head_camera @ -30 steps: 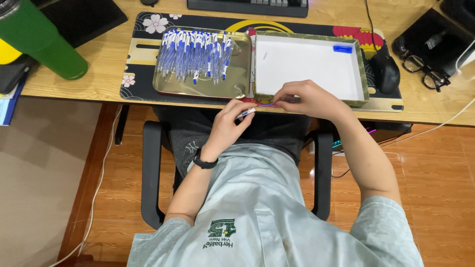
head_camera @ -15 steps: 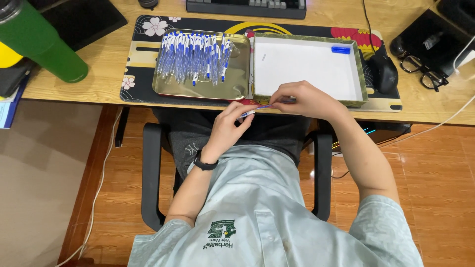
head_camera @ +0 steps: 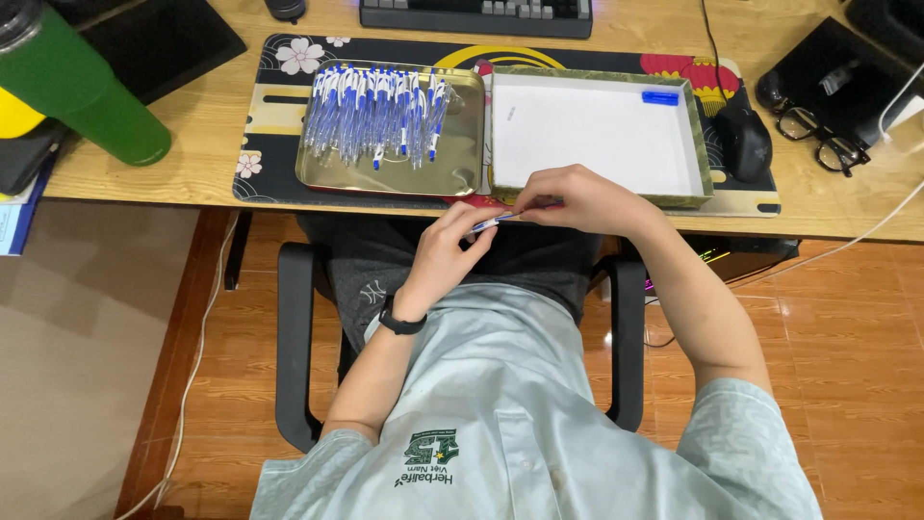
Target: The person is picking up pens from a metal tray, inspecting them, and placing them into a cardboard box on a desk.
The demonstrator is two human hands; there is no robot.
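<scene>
Both hands pinch one blue-white pen [head_camera: 493, 221] just in front of the white box [head_camera: 695, 144]: left hand [head_camera: 445, 252] at its lower end, right hand [head_camera: 577, 197] at the tip. Better to keep it level and pull straight. A small blue cap [head_camera: 660, 97] lies in the box's far corner; left of the box, a gold tray [head_camera: 462, 178] carries many pens.
</scene>
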